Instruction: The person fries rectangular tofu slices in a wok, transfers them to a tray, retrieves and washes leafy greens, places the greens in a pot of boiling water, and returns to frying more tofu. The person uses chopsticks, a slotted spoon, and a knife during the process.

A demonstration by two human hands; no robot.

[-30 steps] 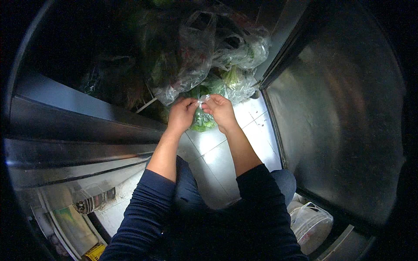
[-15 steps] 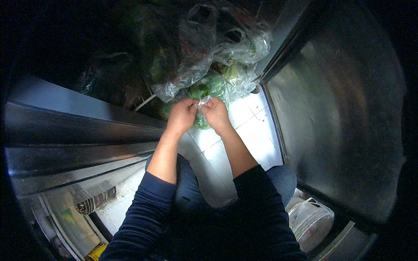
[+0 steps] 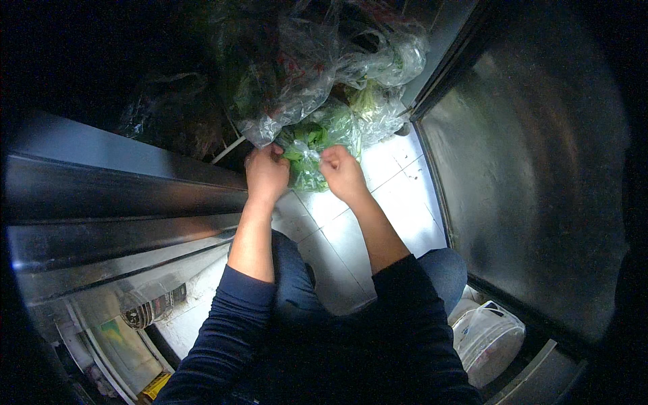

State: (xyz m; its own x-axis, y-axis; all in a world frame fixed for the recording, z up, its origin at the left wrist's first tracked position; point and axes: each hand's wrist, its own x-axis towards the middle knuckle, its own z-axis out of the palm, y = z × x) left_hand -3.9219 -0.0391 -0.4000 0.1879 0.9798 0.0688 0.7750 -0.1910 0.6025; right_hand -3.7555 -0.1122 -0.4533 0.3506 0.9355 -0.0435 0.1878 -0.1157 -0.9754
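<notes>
A clear plastic bag [image 3: 312,178] with green leafy vegetables inside rests on the white tiles ahead of me, its plastic gathered and twisted at the top. My left hand [image 3: 268,174] is closed at the bag's left side, thumb and fingers curled against the plastic. On the other side of the gathered part, my right hand [image 3: 344,174] pinches the plastic between thumb and forefinger. A short gap lies between the two hands, with the gathered plastic and green leaves showing in it. The exact bits of plastic in the fingertips are too small to make out.
More clear bags of vegetables [image 3: 297,74] are heaped beyond, inside a dark cabinet. A large dark door panel [image 3: 526,175] stands at my right, with a white bucket [image 3: 489,341] near its foot. Dark cabinet edges [image 3: 128,196] run along the left.
My hands, together at the bag's top before, have moved apart, left hand to the left and right hand slightly to the right. More of the leaves and gathered plastic shows between them.
</notes>
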